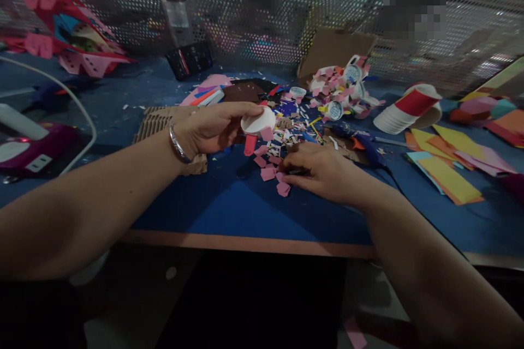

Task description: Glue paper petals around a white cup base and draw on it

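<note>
A small white paper cup (257,121), bearing a red strip and a pink paper tab, is pinched between the thumb and fingers of my left hand (216,126). It hangs tilted over the table, its round white face towards me. My right hand (313,169) rests low at the heap of cut pink paper pieces (268,173), fingers curled together and fingertips touching the pieces. Whatever lies within those fingers is hidden. Behind both hands spreads a litter of paper scraps (292,120). Several decorated cup pieces (335,110) with pink tabs are piled at the back.
Stacked paper cups (407,109) lie at right, near coloured paper sheets (450,166). A blue glue gun (370,151) trails its cord beside my right arm. Corrugated cardboard (158,122), a phone (190,60), a bottle (176,13) and a purple power strip (39,147) are leftward.
</note>
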`<state>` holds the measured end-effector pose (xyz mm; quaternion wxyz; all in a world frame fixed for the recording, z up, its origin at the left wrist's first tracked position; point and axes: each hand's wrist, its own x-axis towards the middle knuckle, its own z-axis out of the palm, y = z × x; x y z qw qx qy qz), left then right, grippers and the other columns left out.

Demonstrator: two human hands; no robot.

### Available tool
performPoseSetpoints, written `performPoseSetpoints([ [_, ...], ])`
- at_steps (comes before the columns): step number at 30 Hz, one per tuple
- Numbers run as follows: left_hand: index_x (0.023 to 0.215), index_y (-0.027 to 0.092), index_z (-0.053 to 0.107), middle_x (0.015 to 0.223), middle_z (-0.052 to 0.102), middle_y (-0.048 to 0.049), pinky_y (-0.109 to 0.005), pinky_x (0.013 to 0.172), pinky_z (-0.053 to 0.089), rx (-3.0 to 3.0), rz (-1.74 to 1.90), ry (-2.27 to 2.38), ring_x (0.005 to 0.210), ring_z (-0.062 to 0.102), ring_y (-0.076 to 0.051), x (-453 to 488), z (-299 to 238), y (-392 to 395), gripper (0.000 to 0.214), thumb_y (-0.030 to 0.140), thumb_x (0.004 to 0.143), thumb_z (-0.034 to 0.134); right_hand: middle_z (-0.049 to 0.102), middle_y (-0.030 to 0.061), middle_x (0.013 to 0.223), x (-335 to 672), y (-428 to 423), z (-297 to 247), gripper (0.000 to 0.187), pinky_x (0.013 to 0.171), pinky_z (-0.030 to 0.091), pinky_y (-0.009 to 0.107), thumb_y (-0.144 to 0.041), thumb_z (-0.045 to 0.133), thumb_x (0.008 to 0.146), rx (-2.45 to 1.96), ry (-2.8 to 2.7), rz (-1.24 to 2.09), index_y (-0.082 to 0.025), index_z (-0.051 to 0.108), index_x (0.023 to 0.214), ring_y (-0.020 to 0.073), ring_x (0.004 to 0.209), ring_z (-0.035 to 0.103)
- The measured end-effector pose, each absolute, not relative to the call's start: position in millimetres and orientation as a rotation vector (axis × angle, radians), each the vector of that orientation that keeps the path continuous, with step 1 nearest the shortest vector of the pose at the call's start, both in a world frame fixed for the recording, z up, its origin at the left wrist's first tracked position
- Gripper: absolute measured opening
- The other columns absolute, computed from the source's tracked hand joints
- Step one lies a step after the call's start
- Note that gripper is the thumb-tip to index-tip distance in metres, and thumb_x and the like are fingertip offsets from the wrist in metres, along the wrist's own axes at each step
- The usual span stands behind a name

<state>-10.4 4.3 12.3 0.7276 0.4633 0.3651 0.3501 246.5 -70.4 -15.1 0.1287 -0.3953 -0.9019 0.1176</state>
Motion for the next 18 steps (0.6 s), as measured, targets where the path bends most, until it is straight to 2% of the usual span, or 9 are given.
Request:
performPoseSetpoints([
  [2,0.079,0.011,0.077,0.074,0.074,-0.0042,-0.018,0.055,0.051,1.031,0.776,0.785,0.060,0.065,-0.010,-11,11,5,0.036,0.011,0.112,0.064,0.080,0.0084,0.098,246,-70,-15,0.006,0.082,0.051,0.035,-0.019,0.077,0.105,-1.152,-2.616,0.344,-0.021,0.082,0.104,0.0252,0.093,0.072],
  [5,0.080,0.012,0.077,0.073,0.072,-0.0033,-0.018,0.062,0.053,1.055,0.759,0.746,0.064,0.066,-0.011,-14,8,7,0.034,0.013,0.112,0.067,0.080,0.0067,0.097,247,-69,-15,0.005,0.083,0.052,0.035,-0.017,0.078,0.103,-1.113,-2.594,0.371,-0.022,0.079,0.102,0.0244,0.093,0.074],
  [8,0.084,0.014,0.078,0.078,0.074,-0.0022,-0.019,0.069,0.057,1.106,0.720,0.710,0.071,0.068,-0.011,-18,2,11,0.024,0.018,0.107,0.080,0.081,0.0042,0.095,248,-70,-13,0.007,0.079,0.054,0.033,-0.017,0.077,0.103,-1.039,-2.523,0.408,-0.023,0.078,0.099,0.0212,0.087,0.074],
  [11,0.092,0.016,0.080,0.093,0.081,-0.0017,-0.023,0.082,0.060,1.165,0.701,0.661,0.086,0.074,-0.013,-23,-5,14,0.017,0.022,0.097,0.095,0.081,0.0019,0.094,249,-73,-10,0.007,0.074,0.056,0.032,-0.019,0.077,0.106,-1.014,-2.325,0.373,-0.023,0.079,0.100,0.0176,0.079,0.073],
  [14,0.104,0.018,0.083,0.107,0.085,-0.0023,-0.027,0.092,0.060,1.219,0.658,0.590,0.100,0.077,-0.016,-26,-10,15,0.026,0.026,0.090,0.103,0.083,0.0011,0.094,247,-78,-7,0.009,0.075,0.061,0.033,-0.018,0.080,0.105,-0.980,-2.102,0.212,-0.025,0.081,0.101,0.0184,0.081,0.076],
  [18,0.101,0.018,0.082,0.101,0.083,-0.0014,-0.027,0.089,0.058,1.280,0.581,0.528,0.094,0.077,-0.015,-28,-10,14,0.033,0.029,0.085,0.108,0.087,0.0024,0.098,242,-81,-8,0.016,0.080,0.067,0.039,-0.013,0.081,0.103,-0.887,-1.917,0.082,-0.028,0.084,0.102,0.0232,0.090,0.083],
])
